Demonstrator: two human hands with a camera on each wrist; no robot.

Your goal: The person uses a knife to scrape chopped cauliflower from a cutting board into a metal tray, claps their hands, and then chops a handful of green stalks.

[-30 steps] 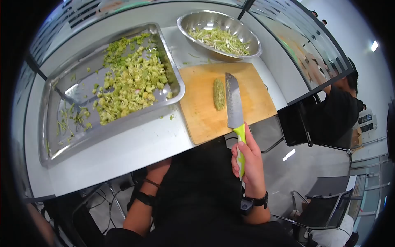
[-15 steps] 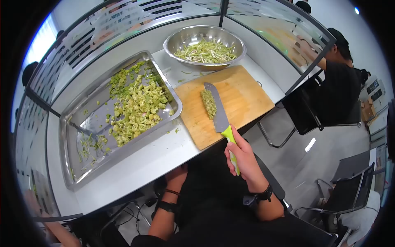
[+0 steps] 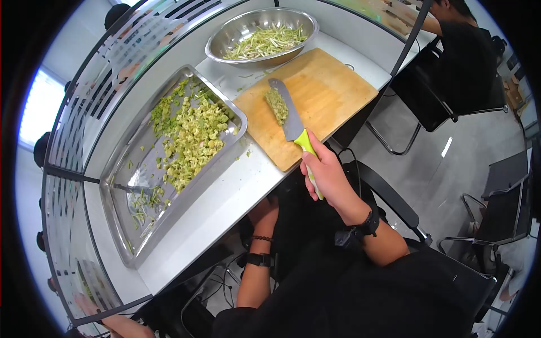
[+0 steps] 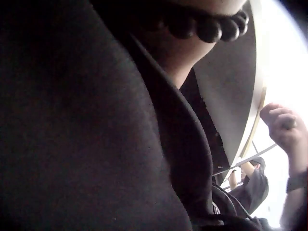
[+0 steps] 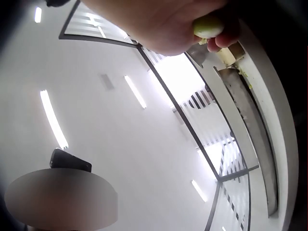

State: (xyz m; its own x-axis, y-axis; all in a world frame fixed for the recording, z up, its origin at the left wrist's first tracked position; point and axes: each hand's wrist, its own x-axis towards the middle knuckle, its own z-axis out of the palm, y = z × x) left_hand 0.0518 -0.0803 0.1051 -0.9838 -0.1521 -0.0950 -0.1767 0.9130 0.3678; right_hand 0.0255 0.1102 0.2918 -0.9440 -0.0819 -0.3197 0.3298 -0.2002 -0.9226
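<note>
My right hand [image 3: 329, 173] grips the green-and-white handle [image 3: 305, 142] of a kitchen knife [image 3: 291, 115]. The blade lies flat over the wooden cutting board [image 3: 332, 81], its tip pointing away from me. A narrow heap of finely chopped green vegetable [image 3: 276, 106] overlaps the blade's left side. In the right wrist view, the fingers curl round the handle, whose green butt [image 5: 208, 26] shows. My left hand [image 3: 265, 210] is low by my lap, beside the table edge; its fingers are hidden there. Only the wrist with a beaded bracelet [image 4: 209, 30] shows in the left wrist view.
Left of the board stands a large metal tray [image 3: 127, 236] with chopped green vegetable pieces. Behind the board is a steel bowl [image 3: 217, 48] of thin green-white strips. Glass partitions [image 3: 98, 236] border the table. Another person [image 3: 468, 50] sits at the right.
The knife has shifted left from beside the chopped heap to overlapping it, and its blade now slants left. The head view has turned. My left hand stays low by my lap.
</note>
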